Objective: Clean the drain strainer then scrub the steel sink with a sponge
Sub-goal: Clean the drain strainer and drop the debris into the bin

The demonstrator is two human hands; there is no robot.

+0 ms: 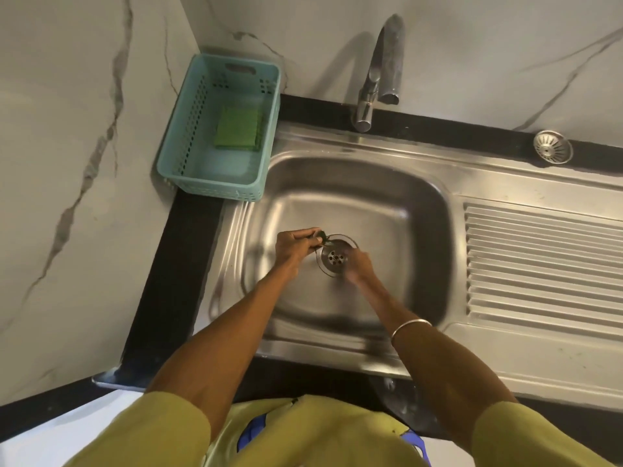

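Teal perforated plastic basket (188, 143) holds a green sponge (237, 128); grey-veined white marble wall (67, 129), black counter edge (175, 251).

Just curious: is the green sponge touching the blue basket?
Touching. The head view shows the green sponge lying flat on the floor of the blue basket.

— What's sitting around us here?
— White marble-veined walls (77, 96) are meeting in a corner, a black countertop (175, 264) is running beneath, and a teal basket (188, 136) is resting there.
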